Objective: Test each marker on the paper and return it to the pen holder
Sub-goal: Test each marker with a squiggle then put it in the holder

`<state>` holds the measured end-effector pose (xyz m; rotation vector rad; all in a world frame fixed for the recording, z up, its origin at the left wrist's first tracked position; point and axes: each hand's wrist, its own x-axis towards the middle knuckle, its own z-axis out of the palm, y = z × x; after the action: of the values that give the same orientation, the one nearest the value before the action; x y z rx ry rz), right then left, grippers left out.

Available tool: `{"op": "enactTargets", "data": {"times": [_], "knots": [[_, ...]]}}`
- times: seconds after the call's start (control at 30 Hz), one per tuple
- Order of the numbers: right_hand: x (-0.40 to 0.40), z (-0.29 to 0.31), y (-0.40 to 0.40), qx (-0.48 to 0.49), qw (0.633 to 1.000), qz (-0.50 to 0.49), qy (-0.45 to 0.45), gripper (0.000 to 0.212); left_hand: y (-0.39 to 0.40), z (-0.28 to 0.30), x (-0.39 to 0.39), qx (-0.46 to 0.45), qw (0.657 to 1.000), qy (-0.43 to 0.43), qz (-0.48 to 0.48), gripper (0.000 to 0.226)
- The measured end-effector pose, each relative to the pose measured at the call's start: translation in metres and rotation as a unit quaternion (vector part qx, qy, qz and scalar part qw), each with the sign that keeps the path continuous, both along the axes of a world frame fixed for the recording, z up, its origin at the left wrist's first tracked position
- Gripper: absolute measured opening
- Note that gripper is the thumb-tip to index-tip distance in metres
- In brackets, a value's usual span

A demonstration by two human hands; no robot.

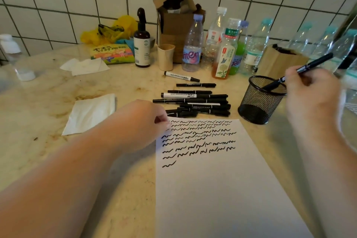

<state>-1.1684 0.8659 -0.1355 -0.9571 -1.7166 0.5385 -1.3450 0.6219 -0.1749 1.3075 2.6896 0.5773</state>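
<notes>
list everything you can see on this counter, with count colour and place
paper: one, white, front centre, rows of black squiggles at its top
loose markers: a dozen or so, mostly black, piled behind the paper
pen holder: one, black mesh, right of the pile
plastic bottles: several, clear, back right by the wall
spray bottle: one, dark brown, back centre
cardboard box: one, brown, open, at the wall
tissues: two, white, left
left hand: at the paper's top left corner
right hand: lowering a held marker into the holder
</notes>
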Motion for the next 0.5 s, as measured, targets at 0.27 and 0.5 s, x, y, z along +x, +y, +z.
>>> {"op": "enactTargets", "data": {"times": [0.27,0.5], "knots": [[-0.003,-0.017,0.006,-0.032,0.998,0.05,-0.024,0.035,0.001,-0.003,-0.02,0.032,0.988,0.069,0.138,0.011],[-0.009,-0.019,-0.027,0.046,0.98,0.185,0.063,0.023,0.0,-0.007,-0.019,-0.01,0.988,0.058,0.141,0.015]]}}
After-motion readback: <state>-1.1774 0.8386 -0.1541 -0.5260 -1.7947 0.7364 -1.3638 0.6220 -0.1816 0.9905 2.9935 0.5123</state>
